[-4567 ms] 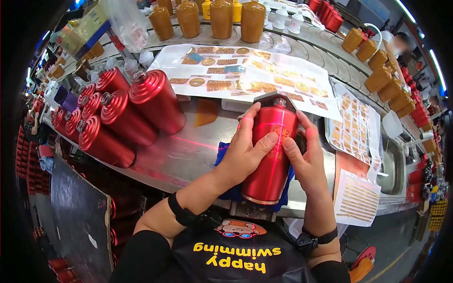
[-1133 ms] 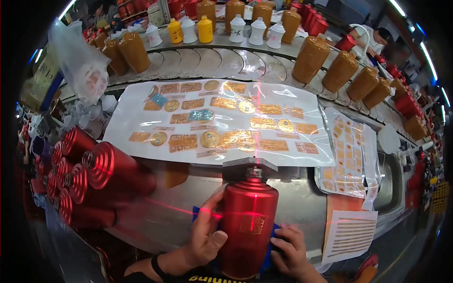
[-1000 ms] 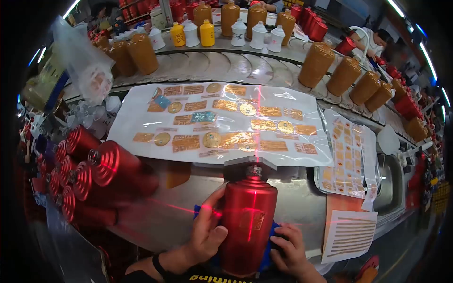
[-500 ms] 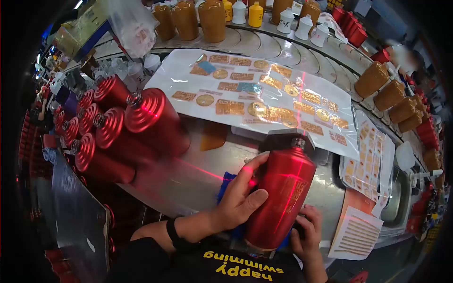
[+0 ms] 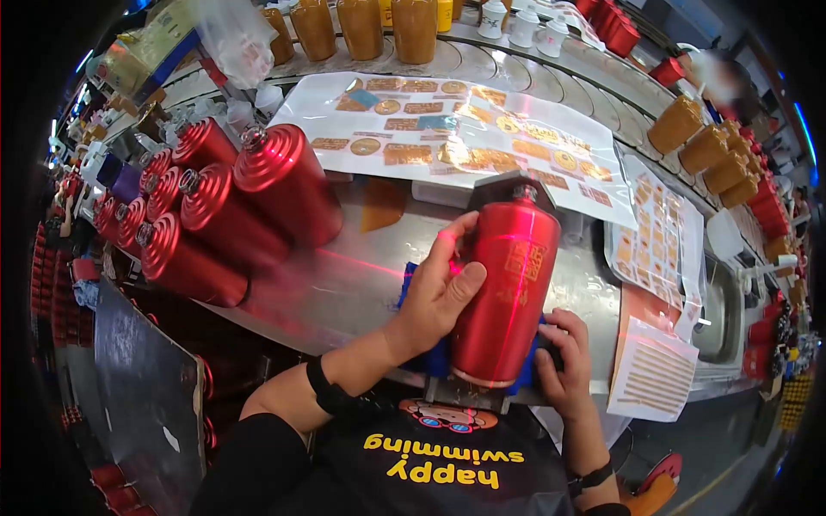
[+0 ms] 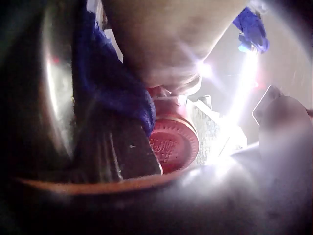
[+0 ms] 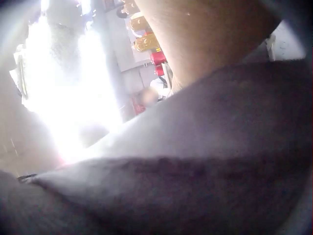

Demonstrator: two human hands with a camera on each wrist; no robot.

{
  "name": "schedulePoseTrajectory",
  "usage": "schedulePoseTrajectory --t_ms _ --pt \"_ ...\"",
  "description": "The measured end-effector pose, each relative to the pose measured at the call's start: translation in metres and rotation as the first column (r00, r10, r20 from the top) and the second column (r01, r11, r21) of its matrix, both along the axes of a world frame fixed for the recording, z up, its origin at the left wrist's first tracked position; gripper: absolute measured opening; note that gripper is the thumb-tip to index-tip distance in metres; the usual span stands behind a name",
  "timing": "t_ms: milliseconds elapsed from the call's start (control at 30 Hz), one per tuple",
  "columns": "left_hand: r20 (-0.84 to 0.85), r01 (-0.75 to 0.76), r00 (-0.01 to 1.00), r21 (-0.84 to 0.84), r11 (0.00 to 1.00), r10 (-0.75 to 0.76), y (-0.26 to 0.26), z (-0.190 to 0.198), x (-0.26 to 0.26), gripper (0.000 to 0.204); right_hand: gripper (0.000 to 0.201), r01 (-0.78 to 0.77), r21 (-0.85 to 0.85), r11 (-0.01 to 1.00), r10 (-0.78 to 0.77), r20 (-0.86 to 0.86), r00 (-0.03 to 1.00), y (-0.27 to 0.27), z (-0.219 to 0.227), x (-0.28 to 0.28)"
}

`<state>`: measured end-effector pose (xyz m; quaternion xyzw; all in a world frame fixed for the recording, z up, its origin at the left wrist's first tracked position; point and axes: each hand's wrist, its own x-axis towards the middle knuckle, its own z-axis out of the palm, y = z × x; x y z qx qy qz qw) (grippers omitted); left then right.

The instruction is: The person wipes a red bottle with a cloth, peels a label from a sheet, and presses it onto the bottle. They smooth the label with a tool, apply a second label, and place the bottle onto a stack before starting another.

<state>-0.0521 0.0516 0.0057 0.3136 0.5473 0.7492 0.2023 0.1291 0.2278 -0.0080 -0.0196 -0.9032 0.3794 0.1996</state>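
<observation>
A red metallic bottle [image 5: 503, 301] with gold print on its front lies on a blue cloth [image 5: 439, 354], its neck toward a dark angular stop [image 5: 486, 191]. My left hand [image 5: 434, 297] holds it from the left, thumb on the front and fingers along the side. Beside its lower right side is my right hand [image 5: 568, 365], with loosely bent fingers at the cloth's edge. A red laser line runs down the bottle. In the left wrist view, a round red base [image 6: 171, 147] with raised characters shows beyond the cloth [image 6: 115, 83]. Glare and fabric hide the right hand's fingers in its wrist view.
Several red bottles [image 5: 228, 206] stand at the left. Behind the work lies a white sheet [image 5: 301, 112] of gold decals; another decal sheet [image 5: 650, 215] and a striped sheet [image 5: 654, 370] lie at the right, near a sink [image 5: 727, 314]. Brown bottles [image 5: 416, 30] line the conveyor.
Both hands gripped the bottle at first; the right has since come away to its lower right side. The left stays on it. The gold print has shifted across the front, and the head view has swung.
</observation>
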Motion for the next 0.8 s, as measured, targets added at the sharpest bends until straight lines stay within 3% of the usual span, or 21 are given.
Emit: schedulePoseTrajectory --t_ms 133,200,267,400,433,667,800 --pt "0.054 0.039 0.998 -0.005 0.999 -0.038 0.0 0.009 -0.003 0.069 0.037 0.122 -0.156 0.98 -0.119 0.033 0.992 0.008 0.017 -0.004" --pt "0.089 0.046 0.995 -0.005 0.999 -0.045 0.002 0.013 -0.006 0.071 0.038 0.195 -0.49 0.85 -0.161 0.111 0.981 0.013 0.02 -0.013" --pt "0.086 0.044 0.995 -0.033 0.998 -0.041 0.004 0.014 -0.007 0.077 0.041 0.142 -0.629 0.764 -0.1 0.102 0.99 0.007 0.037 -0.032" --pt "0.097 0.054 0.994 -0.06 0.997 -0.048 0.01 0.017 -0.006 0.086 0.052 0.09 -0.57 0.816 -0.03 0.112 0.993 0.0 0.036 -0.061" --pt "0.102 0.054 0.994 -0.063 0.997 -0.047 0.01 0.018 -0.007 0.088 0.058 0.138 -0.587 0.798 -0.075 0.131 0.989 -0.005 0.041 -0.067" --pt "-0.033 0.062 0.997 -0.191 0.98 -0.069 0.013 0.019 -0.009 0.092 0.078 0.052 -0.616 0.786 -0.04 0.032 0.999 -0.011 0.043 -0.084" --pt "0.062 0.097 0.994 -0.127 0.987 -0.09 0.012 0.02 -0.007 0.093 0.082 0.08 -0.583 0.809 -0.05 0.066 0.997 -0.011 0.046 -0.085"
